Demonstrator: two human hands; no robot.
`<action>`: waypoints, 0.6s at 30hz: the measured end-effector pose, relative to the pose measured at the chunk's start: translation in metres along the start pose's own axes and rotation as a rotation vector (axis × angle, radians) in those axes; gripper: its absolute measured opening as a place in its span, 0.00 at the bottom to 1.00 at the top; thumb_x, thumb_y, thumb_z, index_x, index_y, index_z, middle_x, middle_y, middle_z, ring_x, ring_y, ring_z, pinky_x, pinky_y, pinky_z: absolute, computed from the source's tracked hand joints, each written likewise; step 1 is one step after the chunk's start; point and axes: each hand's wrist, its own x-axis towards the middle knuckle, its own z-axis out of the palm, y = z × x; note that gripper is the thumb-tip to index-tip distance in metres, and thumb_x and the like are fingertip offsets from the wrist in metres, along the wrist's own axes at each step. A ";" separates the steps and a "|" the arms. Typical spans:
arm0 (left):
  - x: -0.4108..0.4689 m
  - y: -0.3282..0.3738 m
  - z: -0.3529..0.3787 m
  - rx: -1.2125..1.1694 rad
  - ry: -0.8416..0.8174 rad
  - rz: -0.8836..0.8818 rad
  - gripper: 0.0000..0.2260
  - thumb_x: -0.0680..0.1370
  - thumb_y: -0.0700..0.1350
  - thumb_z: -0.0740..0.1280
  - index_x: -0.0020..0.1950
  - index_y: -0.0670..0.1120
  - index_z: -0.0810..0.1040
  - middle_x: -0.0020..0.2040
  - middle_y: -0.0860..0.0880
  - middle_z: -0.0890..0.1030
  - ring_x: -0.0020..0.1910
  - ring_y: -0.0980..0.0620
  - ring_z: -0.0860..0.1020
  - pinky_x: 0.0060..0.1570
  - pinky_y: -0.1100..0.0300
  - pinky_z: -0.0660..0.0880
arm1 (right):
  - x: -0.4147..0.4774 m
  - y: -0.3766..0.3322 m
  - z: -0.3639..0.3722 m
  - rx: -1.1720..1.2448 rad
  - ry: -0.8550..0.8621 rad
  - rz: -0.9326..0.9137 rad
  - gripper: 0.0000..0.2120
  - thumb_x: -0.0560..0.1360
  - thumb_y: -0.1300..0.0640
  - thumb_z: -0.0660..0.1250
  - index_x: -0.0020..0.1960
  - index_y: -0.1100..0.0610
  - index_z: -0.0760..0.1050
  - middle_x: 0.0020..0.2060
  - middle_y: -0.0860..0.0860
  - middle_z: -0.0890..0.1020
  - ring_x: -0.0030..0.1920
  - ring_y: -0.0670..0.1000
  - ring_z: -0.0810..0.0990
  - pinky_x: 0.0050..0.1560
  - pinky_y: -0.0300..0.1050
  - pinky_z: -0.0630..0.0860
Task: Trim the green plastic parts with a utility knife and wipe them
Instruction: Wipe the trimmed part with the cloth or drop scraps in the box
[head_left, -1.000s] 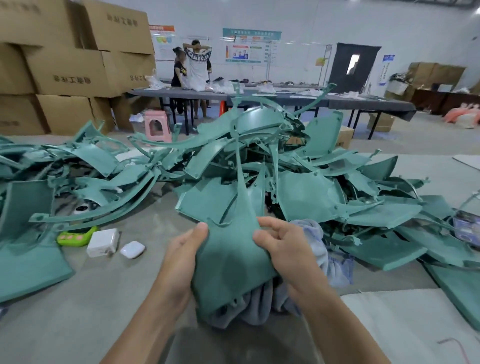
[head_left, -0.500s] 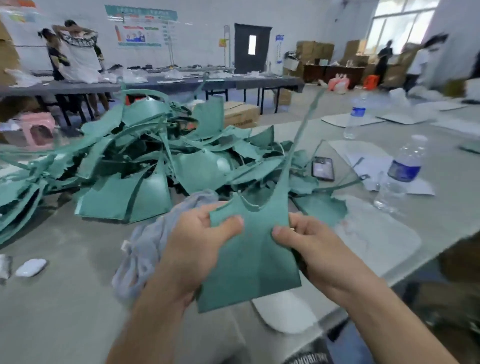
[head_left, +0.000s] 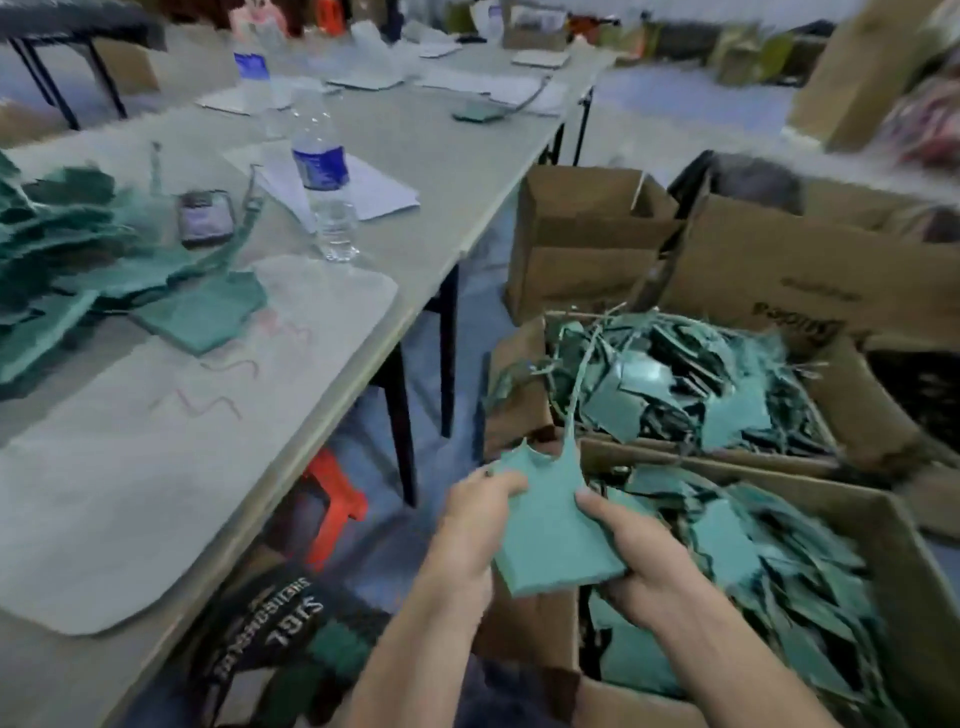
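I hold one flat green plastic part (head_left: 550, 525) with both hands, off the table's right side, over the near cardboard box (head_left: 914, 587). My left hand (head_left: 470, 525) pinches its left edge and my right hand (head_left: 644, 556) grips its right edge and underside. A thin green strip rises from the part's top. The near box holds several green parts (head_left: 769, 582). A second box (head_left: 519, 395) behind it is also full of them. More green parts (head_left: 78, 260) lie heaped on the table at left. No utility knife or cloth shows.
The grey table (head_left: 441, 171) carries a white cutting mat (head_left: 156, 467), a phone (head_left: 204, 218), two water bottles (head_left: 324, 192), and papers. An empty cardboard box (head_left: 582, 239) stands behind the full ones. An orange stool (head_left: 332, 499) sits under the table.
My view has swung right from the pile on the table to the boxes beside it. Both hands carried the green part off the table and over the near box. The grey cloth is out of view.
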 end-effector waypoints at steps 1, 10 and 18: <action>0.005 -0.016 0.007 -0.024 -0.057 -0.095 0.10 0.77 0.37 0.65 0.54 0.44 0.84 0.49 0.41 0.87 0.49 0.40 0.85 0.56 0.43 0.81 | 0.006 0.007 -0.018 0.009 0.061 0.023 0.09 0.80 0.59 0.68 0.54 0.65 0.81 0.44 0.61 0.87 0.37 0.59 0.87 0.28 0.48 0.81; 0.017 -0.094 0.060 -0.025 -0.251 -0.300 0.10 0.82 0.39 0.65 0.63 0.46 0.78 0.56 0.48 0.84 0.58 0.50 0.81 0.44 0.56 0.81 | 0.062 0.036 -0.132 0.243 0.423 0.142 0.08 0.79 0.53 0.70 0.49 0.59 0.78 0.29 0.56 0.84 0.24 0.54 0.78 0.22 0.39 0.72; 0.023 -0.063 0.045 -0.071 -0.161 -0.059 0.16 0.79 0.27 0.65 0.59 0.46 0.81 0.57 0.45 0.83 0.55 0.50 0.84 0.47 0.59 0.82 | 0.108 0.046 -0.087 0.233 0.254 0.246 0.24 0.86 0.44 0.55 0.63 0.65 0.74 0.47 0.61 0.85 0.40 0.55 0.82 0.40 0.44 0.72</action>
